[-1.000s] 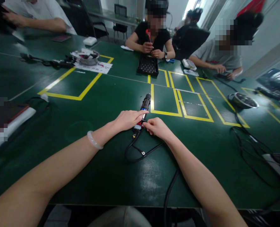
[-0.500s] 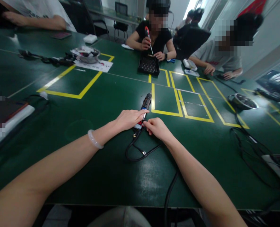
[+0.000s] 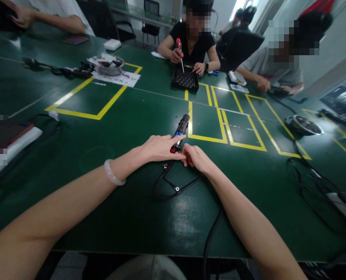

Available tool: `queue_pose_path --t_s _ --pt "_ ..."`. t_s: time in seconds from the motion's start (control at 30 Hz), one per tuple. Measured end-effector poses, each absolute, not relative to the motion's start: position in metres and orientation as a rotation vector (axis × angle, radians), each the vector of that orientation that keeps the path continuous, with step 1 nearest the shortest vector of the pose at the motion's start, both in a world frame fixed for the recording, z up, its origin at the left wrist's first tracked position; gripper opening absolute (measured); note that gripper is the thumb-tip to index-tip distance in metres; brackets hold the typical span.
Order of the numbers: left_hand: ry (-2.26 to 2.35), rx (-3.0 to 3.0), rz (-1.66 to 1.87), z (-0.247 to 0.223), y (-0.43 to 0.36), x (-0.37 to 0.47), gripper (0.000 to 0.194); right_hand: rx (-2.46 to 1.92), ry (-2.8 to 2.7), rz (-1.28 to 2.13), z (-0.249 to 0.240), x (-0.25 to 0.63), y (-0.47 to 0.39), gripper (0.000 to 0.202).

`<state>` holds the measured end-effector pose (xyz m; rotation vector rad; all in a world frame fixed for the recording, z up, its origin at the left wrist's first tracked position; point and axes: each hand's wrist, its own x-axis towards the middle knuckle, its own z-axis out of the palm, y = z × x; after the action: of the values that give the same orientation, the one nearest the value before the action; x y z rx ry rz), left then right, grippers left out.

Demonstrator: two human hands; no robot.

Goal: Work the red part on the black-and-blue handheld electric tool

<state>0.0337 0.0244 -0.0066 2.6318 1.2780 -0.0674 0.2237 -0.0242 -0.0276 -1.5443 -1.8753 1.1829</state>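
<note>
Left grip [image 3: 162,148] lies spread over the black cylindrical tool [image 3: 182,125]; right grip [image 3: 195,156] curls beside it, whether pinching anything I cannot tell.

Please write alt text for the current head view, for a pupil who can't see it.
A person's left hand lies across a black device on a green table, the right hand curled beside it. A black cable loops nearer the person; across the table, a co-worker's hand holds a red-handled screwdriver over a black tray.

Two bare hands [image 3: 161,148] up close, one black cylindrical tool [image 3: 183,123], two round silvery bowls [image 3: 113,70], one black rectangular tray [image 3: 185,86]!
</note>
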Motion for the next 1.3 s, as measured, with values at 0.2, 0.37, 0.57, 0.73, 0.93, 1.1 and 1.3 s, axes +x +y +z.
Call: queue_pose_path --t_s 0.2,0.37,0.57,0.73,0.93,1.1,1.3 --pt "1.318 2.65 -0.06 -0.005 0.018 0.036 0.087 -1.517 -1.87 1.206 -0.027 0.224 -0.025 0.07" --pt "1.331 2.634 -0.08 -0.004 0.018 0.036 0.085 -1.533 -1.91 1.134 -0.028 0.224 -0.025 0.063" --pt "1.373 2.685 -0.033 -0.009 0.013 0.038 0.081 -1.527 -1.847 1.081 -0.03 0.224 -0.022 0.056" --pt "1.405 2.712 0.0 -0.01 0.009 0.04 0.079 -1.42 -1.522 1.345 -0.03 0.229 -0.018 0.054" --pt "1.417 2.741 -0.038 -0.009 0.008 0.033 0.082 -1.328 -1.374 1.531 -0.024 0.236 -0.016 0.05" --pt "1.499 2.735 -0.136 -0.005 0.013 0.0 0.08 -1.226 -1.326 1.608 -0.028 0.24 -0.014 0.047" --pt "1.744 2.576 -0.355 0.003 0.033 -0.066 0.083 -1.24 -1.317 1.593 -0.032 0.24 -0.013 0.048"
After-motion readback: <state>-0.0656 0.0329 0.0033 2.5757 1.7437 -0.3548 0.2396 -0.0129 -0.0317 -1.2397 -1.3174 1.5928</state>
